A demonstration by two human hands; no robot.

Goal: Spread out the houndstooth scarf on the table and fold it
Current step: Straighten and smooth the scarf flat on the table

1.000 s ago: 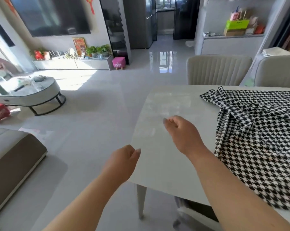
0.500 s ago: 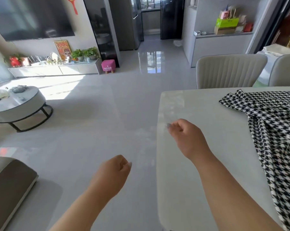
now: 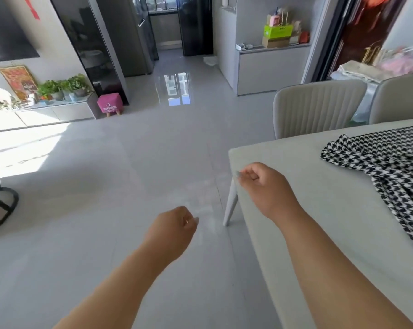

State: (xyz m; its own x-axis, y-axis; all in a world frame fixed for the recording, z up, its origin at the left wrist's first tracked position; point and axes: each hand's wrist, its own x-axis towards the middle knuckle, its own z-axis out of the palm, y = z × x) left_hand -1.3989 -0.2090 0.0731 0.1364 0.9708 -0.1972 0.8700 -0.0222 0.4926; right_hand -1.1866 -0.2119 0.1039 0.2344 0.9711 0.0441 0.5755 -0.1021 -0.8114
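Seen from above, the left hand (image 3: pixel 171 232) hangs over the tiled floor (image 3: pixel 94 210), fingers curled loosely into the palm and holding nothing. Its partner, the right hand (image 3: pixel 266 187), hovers at the near corner of the pale table (image 3: pixel 319 210), likewise curled and empty. Further right, the houndstooth scarf (image 3: pixel 395 176) lies rumpled on the tabletop, one pointed corner aimed left toward the chair (image 3: pixel 317 105), its length running off the frame's right edge, the far end unseen.

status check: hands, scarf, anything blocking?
Left hand loosely curled, empty, over floor. Right hand curled, empty, at table corner. Houndstooth scarf rumpled, untouched, far right. Nothing between.
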